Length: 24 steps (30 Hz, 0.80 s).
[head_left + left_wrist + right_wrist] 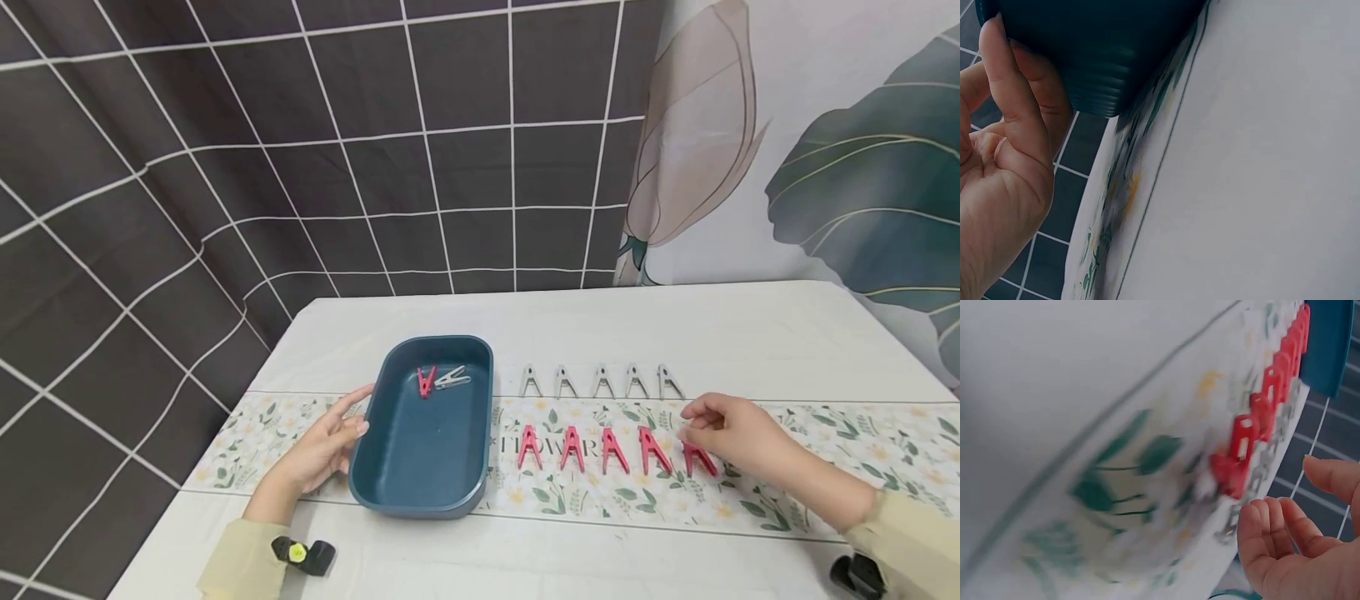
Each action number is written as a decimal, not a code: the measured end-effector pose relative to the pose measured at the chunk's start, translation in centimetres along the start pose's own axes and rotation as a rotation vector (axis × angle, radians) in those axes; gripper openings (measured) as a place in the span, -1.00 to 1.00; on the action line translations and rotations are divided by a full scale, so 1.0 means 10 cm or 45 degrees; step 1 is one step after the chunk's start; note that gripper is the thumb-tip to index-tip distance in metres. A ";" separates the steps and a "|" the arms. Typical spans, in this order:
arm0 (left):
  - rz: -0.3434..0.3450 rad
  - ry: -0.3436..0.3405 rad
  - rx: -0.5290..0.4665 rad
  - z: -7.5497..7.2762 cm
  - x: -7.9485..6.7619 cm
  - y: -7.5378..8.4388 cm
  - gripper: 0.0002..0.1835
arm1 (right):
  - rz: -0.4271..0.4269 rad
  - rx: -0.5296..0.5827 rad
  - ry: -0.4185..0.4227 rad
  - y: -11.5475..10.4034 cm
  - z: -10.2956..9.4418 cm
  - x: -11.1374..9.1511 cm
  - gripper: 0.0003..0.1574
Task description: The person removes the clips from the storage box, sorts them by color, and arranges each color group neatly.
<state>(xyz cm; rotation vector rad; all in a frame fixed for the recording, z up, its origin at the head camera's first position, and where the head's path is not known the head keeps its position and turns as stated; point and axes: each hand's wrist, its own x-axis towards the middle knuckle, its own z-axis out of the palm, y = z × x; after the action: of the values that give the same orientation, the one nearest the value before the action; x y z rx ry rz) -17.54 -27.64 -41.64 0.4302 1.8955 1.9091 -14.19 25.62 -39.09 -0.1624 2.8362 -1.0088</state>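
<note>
My left hand (pixel 324 450) is at the left side of a dark blue tray (pixel 420 467), its fingers touching the outer wall. The left wrist view shows those fingers (pixel 1019 94) fairly straight against the tray. Inside the tray lie one red clothespin (pixel 426 382) and one silver clothespin (pixel 453 377). My right hand (pixel 723 429) hovers by the rightmost red clothespin (pixel 701 461), partly covering it in the head view. In the right wrist view its fingers are loosely bent, thumb apart, with nothing between them.
Right of the tray, several red clothespins (pixel 572 450) stand in a row, with a row of several silver clothespins (pixel 603 382) behind it. They are on a white table (pixel 570 333) with a floral strip across it. A dark grid-patterned curtain (pixel 465 183) hangs behind.
</note>
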 end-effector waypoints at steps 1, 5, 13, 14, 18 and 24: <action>0.002 -0.002 -0.003 0.00 0.00 0.00 -0.33 | -0.028 -0.007 0.011 -0.05 0.00 0.01 -0.63; 0.007 -0.012 -0.011 -0.01 -0.01 -0.01 -0.34 | -0.146 -0.012 0.031 -0.26 0.03 0.06 -0.68; 0.008 -0.007 -0.001 0.01 0.00 0.01 -0.36 | -0.372 -0.058 0.064 -0.64 0.13 0.16 -0.69; 0.005 -0.005 0.000 0.01 0.00 0.01 -0.36 | -0.401 -0.065 0.069 -0.69 0.15 0.17 -0.70; 0.000 -0.001 0.001 0.01 0.01 0.02 -0.34 | -0.511 -0.095 0.072 -0.87 0.22 0.24 -0.70; -0.004 0.001 -0.005 0.01 0.00 0.01 -0.34 | -0.644 -0.108 0.085 -1.09 0.36 0.35 -0.70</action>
<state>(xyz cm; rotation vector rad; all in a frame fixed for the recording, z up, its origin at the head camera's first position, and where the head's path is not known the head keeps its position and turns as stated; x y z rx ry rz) -17.53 -27.54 -41.53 0.4250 1.8920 1.9111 -16.44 14.54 -35.24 -0.9072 2.9654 -0.9815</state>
